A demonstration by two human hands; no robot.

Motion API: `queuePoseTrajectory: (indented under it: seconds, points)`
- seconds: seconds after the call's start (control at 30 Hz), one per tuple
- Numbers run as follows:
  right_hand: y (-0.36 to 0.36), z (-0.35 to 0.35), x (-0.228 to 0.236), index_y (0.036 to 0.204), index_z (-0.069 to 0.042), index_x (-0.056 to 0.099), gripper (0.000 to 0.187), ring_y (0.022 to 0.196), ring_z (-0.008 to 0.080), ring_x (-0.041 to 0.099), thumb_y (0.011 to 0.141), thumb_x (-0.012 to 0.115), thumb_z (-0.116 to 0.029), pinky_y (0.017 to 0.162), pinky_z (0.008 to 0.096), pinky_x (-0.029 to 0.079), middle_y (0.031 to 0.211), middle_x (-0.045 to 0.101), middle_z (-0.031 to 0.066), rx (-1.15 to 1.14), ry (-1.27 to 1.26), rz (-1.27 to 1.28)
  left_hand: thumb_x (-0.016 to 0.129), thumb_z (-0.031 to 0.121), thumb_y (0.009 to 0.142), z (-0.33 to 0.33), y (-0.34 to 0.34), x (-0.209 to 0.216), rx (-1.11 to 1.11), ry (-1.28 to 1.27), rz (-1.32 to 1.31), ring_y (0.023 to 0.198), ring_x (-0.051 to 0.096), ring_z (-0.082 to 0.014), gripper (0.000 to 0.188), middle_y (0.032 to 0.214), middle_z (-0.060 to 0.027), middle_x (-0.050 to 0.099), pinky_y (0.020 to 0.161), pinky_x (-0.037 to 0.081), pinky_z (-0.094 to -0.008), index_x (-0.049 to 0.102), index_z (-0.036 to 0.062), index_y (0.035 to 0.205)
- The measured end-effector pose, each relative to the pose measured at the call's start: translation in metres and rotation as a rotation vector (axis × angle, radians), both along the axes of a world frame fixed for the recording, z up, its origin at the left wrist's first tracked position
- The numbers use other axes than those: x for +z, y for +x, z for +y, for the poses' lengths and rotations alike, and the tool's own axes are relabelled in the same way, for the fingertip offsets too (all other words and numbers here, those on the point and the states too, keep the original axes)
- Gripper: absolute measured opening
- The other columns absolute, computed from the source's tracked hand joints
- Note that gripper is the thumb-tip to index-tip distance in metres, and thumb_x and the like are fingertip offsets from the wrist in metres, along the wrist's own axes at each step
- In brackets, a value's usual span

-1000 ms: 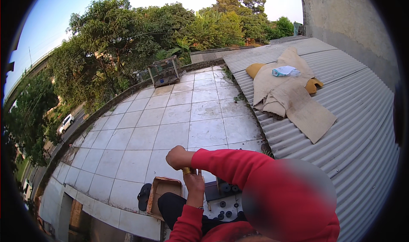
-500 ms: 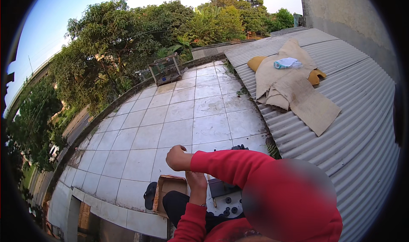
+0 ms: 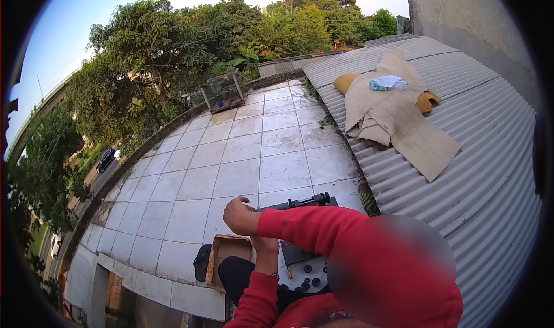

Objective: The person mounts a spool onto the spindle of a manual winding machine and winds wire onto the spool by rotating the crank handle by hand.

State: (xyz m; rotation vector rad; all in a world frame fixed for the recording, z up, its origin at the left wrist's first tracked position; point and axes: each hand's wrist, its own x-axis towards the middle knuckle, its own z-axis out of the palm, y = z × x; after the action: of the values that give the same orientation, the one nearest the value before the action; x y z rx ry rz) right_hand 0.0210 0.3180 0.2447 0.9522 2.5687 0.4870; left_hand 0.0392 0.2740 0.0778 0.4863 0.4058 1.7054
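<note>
My right arm, in a red sleeve, reaches across to the left, and my right hand (image 3: 240,217) is curled closed in front of me; whatever lies within its fingers is hidden. Below it, my left hand (image 3: 266,252) is raised, its fingers covered by the right hand and forearm. Just beyond the right forearm lies a long black tool-like piece (image 3: 310,201) with a round knob at its end, partly hidden by the sleeve. A dark flat box (image 3: 297,253) sits beside my left wrist. Several small black round knob-like pieces (image 3: 307,268) lie near it, with a thin brownish rod (image 3: 289,272).
An open cardboard box (image 3: 231,248) stands left of my knee, with a black sandal (image 3: 202,262) beside it. White floor tiles (image 3: 231,155) stretch to a low edge wall. A wooden-framed cage (image 3: 223,93) stands far off. Cloth (image 3: 388,106) lies on the corrugated roof (image 3: 473,120) at right.
My right hand shifts very slightly, and the left hand is covered more by it. More of the long black piece shows beyond my right forearm. On the road, a dark car has come into sight.
</note>
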Motion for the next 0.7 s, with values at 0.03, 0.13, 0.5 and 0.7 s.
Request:
queuePoseTrajectory:
  seconds: [0.03, 0.13, 0.5, 0.7]
  points:
    - [-0.001, -0.002, 0.001, 0.103, -0.01, 0.084, 0.021, 0.081, 0.0321, 0.081, 0.092, 0.074, -0.024, 0.084, 0.0566, 0.059, 0.094, 0.083, 0.0142, 0.001, -0.003, 0.002, 0.058, 0.041, 0.112, 0.001, -0.001, -0.001, -0.013, 0.021, 0.004, 0.137, 0.058, -0.0252, 0.052, 0.148, -0.0102, 0.056, 0.119, 0.047, -0.0455, 0.046, 0.0085, 0.151]
    - [-0.002, -0.006, 0.002, 0.102, -0.009, 0.084, 0.021, 0.08, 0.0339, 0.081, 0.091, 0.074, -0.024, 0.083, 0.0589, 0.059, 0.095, 0.083, 0.0153, 0.048, 0.028, -0.035, 0.062, 0.042, 0.11, -0.004, -0.004, -0.003, -0.037, 0.031, -0.03, 0.135, 0.06, -0.026, 0.054, 0.146, -0.0102, 0.059, 0.117, 0.049, -0.0466, 0.047, 0.0098, 0.15]
    - [-0.004, -0.005, -0.009, 0.104, -0.01, 0.084, 0.023, 0.08, 0.0363, 0.08, 0.089, 0.073, -0.024, 0.085, 0.0638, 0.059, 0.094, 0.081, 0.0132, 0.035, 0.041, 0.044, 0.061, 0.044, 0.109, 0.002, 0.001, 0.0, -0.065, 0.027, -0.096, 0.131, 0.063, -0.028, 0.05, 0.14, -0.0106, 0.064, 0.115, 0.05, -0.0489, 0.052, 0.0102, 0.146]
    - [-0.016, 0.004, -0.02, 0.104, -0.011, 0.084, 0.024, 0.085, 0.036, 0.081, 0.087, 0.076, -0.026, 0.086, 0.0628, 0.059, 0.093, 0.082, 0.0133, 0.048, 0.059, -0.031, 0.059, 0.044, 0.111, 0.001, -0.005, -0.002, -0.09, 0.014, -0.128, 0.132, 0.063, -0.0291, 0.049, 0.14, -0.011, 0.065, 0.116, 0.05, -0.0502, 0.053, 0.0102, 0.146]
